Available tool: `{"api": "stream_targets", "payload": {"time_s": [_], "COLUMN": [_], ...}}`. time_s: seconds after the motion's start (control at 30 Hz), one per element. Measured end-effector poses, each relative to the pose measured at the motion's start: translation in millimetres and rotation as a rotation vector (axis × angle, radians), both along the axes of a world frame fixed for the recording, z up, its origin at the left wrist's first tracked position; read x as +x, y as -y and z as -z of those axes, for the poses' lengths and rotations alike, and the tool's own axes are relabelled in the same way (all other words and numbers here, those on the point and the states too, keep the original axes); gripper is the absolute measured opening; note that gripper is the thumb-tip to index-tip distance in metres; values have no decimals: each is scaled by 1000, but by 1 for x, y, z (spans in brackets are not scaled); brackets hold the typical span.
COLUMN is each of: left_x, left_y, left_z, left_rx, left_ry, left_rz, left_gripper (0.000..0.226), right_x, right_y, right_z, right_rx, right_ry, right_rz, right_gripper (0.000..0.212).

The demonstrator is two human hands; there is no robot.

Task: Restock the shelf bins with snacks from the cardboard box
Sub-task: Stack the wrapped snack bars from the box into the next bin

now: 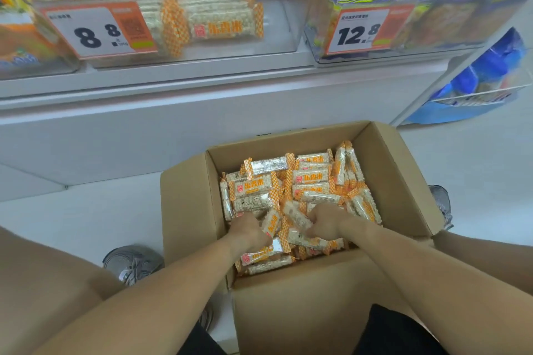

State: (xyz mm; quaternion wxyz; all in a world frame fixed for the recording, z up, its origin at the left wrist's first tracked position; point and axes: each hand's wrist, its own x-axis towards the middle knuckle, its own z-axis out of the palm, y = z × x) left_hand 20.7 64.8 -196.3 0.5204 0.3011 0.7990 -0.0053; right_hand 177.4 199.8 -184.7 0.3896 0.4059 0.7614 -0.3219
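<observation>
- The slick clear-and-orange wrapped rice-cracker snack packs [300, 199] are lying loose and criss-crossed in the open brown cardboard box [398, 170] on the pale floor, so a two-handed scoop is likely to be shedding packs from its edges on the way up.
- The target, judging by the matching packs inside, is the clear plastic shelf bin [184, 23] with the orange-and-white "8.8" price tag [99, 30]; it is sitting well above the box, and anything slipping during that lift would be landing on the floor or back in the box.
- Squeezing hard to stop slippage is risking crushed crackers inside the thin wrappers.
- The neighbouring clear bin of orange and blue snack bags [418, 3] is standing just beside the target, so a careless drop could be mixing stock.
- The left hand [250, 232] is curling its fingers down into the pile, pressing against packs near the box's near-left side; whether it is truly clamping one I cannot tell, since the fingertips are buried.
- The right hand [328, 225] is likewise curled knuckles-up among the packs beside it, fingers hidden, seemingly gathering several.
</observation>
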Motion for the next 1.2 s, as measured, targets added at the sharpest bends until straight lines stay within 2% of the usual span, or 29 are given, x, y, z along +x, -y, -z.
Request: {"api": "stream_targets", "payload": {"time_s": [0.1, 0.17, 0.23, 0.3, 0.43, 0.57, 0.67, 0.77, 0.87, 1.07, 1.2], "left_x": [-8, -25, -45, -67, -106, -123, -120, -108, -92, -88, -88], "left_y": [-10, -27, -38, -47, -55, -56, -56, -56, -55, -56, -59], "left_z": [-35, -73, -114, -149, -216, -243, -248, -256, -259, -255, -258], "left_rx": [-37, 14, 110, 262, 461, 549, 573, 595, 633, 647, 692], "left_ry": [33, -12, -7, 69, 446, 534, 620, 727, 764, 763, 727], "left_rz": [141, 302, 358, 248, -231, -385, -486, -513, -428, -347, -276], "left_gripper": [33, 20, 14, 20, 29, 24, 33, 40, 44, 58, 54], "right_x": [-7, -11, -14, -16, -15, -1, 2, -4, -15, -43, -48], "right_y": [-25, -51, -72, -87, -94, -84, -77, -65, -49, -30, -16], "right_z": [-35, -70, -107, -146, -222, -242, -238, -234, -234, -235, -244], "right_rx": [-50, -24, 21, 43, 65, 103, 57, 109, 175, 256, 270], "right_ry": [26, -11, -80, -196, -519, -812, -959, -1050, -1154, -1142, -1077], "right_rz": [-30, 11, 55, 103, 287, 597, 776, 724, 605, 456, 407], "right_gripper": [26, 29, 32, 31, 37, 48, 37, 28, 33, 37, 28]}}
